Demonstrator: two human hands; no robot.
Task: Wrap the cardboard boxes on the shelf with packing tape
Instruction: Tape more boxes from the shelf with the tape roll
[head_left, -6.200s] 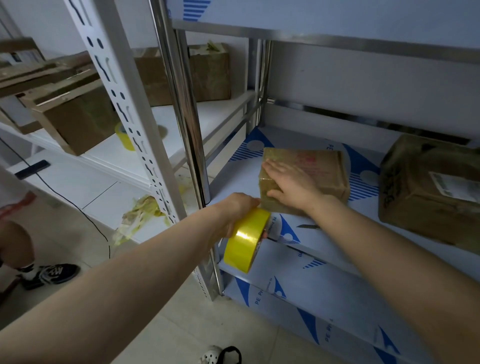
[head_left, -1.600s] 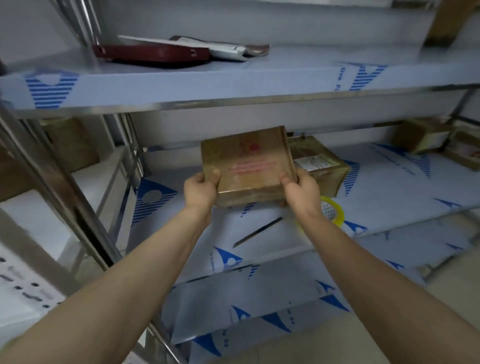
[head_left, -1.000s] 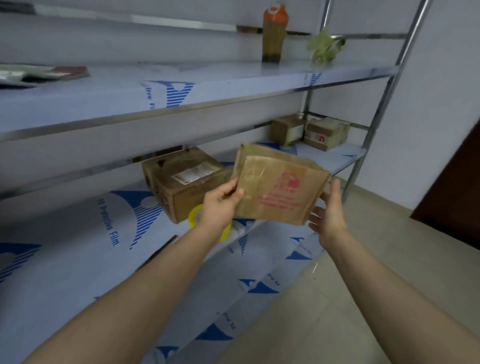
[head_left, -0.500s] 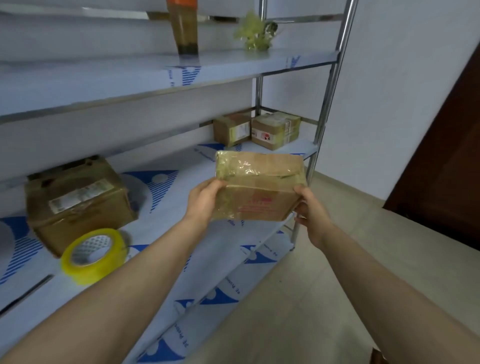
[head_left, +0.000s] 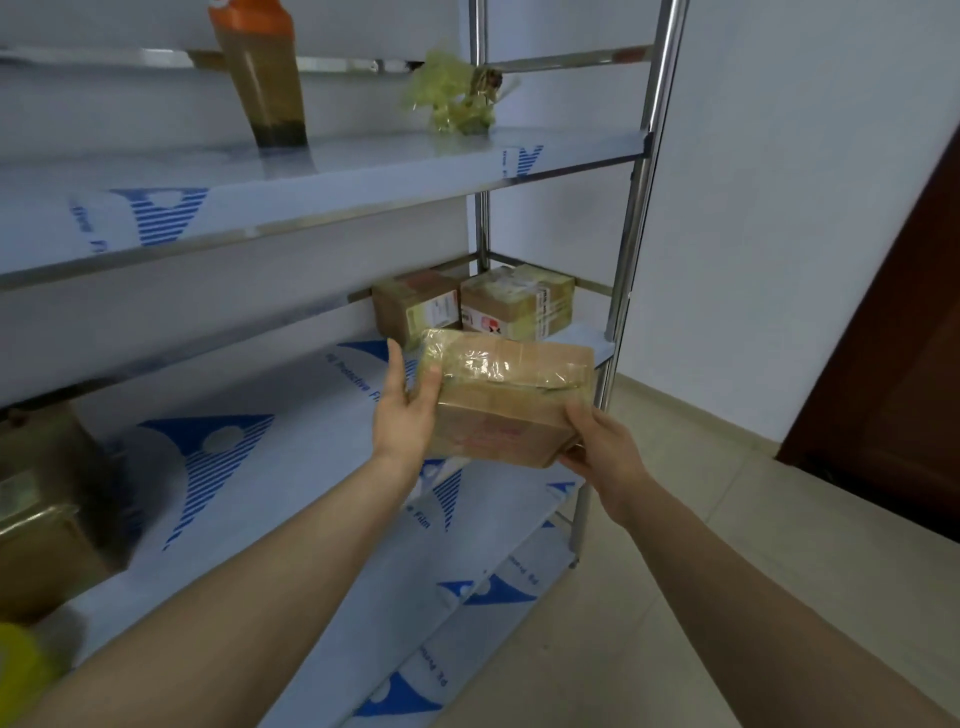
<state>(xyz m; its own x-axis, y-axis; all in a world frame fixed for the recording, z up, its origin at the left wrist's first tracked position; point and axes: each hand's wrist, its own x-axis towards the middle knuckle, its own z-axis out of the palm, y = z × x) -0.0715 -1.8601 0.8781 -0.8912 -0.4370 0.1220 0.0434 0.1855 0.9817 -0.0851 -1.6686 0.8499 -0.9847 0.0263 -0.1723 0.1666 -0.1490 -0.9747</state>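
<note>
Carried box (head_left: 511, 400) right along shelf (head_left: 291, 415); left roll (head_left: 21, 670) behind at far left.
Held it clear of shelf, just before two end boxes (head_left: 472, 306); pinched its left end between left hand's (head_left: 408, 410) straight fingers and thumb, curled right hand (head_left: 597, 441) under right corner. Looked taped already: glossy, wrinkled film over top. Probably headed for stowing.

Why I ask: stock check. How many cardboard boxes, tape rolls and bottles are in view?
Cardboard boxes: 4 (held box, left far-end box, right far-end box, big box at left edge)
Tape rolls: 1 (yellow roll)
Bottles: 1 (orange-capped bottle)
Total: 6
</note>
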